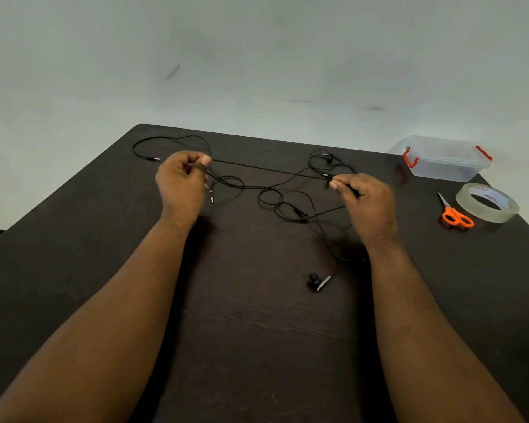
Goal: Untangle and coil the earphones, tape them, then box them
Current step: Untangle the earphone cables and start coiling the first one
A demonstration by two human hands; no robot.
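Table (257, 331): dark brown, worn, seen from above; pale wall behind.
Left hand (182, 181): raised over the far left part of the table, fingers curled in, thumb and forefinger pinched on one end of a straight stretch of black cable.
Right hand (367, 203): raised over the middle right of the table, fingers curled, thumb and forefinger pinched on the other end of that stretch.
Cable (269, 168): pulled taut in a straight line between the two hands, above the table.
Earphones (287, 206): black, thin wires lying in loose tangled loops on the table under and between the hands; one long loop trailed to the far left corner and ended in a plug (155, 159); a second plug hung just below the left hand.
Earbud (318, 282): black with a silver stem, lay alone on the table nearer the person, between the forearms, closer to the right one.
Box (443, 158): clear plastic with red clips, at the far right corner, lid on.
Tape (487, 203): clear roll, lay flat near the right edge, just in front of the box.
Scissors (454, 213): orange handles, closed, just left of the tape.
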